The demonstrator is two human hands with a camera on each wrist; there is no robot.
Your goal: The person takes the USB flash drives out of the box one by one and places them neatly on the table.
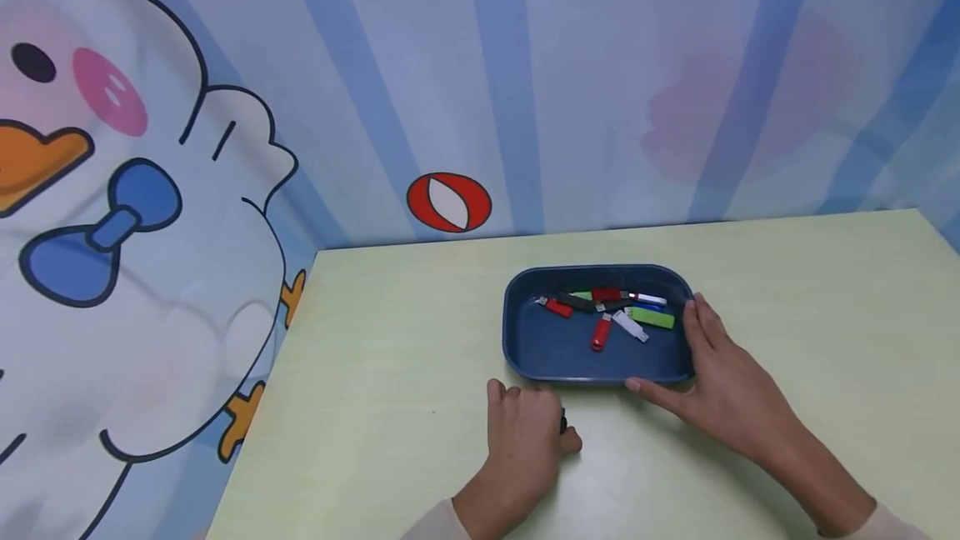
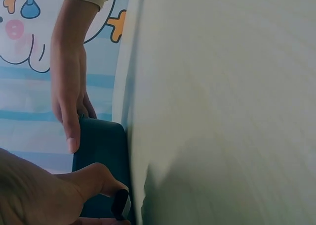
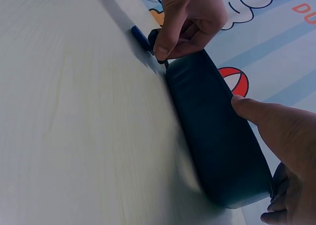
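Observation:
A dark blue tray (image 1: 562, 357) on the table holds several USB sticks, among them a red one (image 1: 602, 332), a white one (image 1: 630, 327) and a green one (image 1: 651, 318). My left hand (image 1: 523, 440) is just in front of the tray's near side, pinching a small black USB stick (image 2: 120, 203) between thumb and fingers. Most of that stick is hidden by the hand in the head view. At the tray's right end my right hand (image 1: 727, 382) grips the corner, thumb at the near rim and fingers along the right side.
A dark blue stick-shaped thing (image 3: 140, 38) shows beyond the left hand in the right wrist view. The pale table (image 1: 360, 390) meets a striped, printed backdrop (image 1: 592, 107) behind the tray. A cartoon bird (image 1: 150, 357) covers the left wall.

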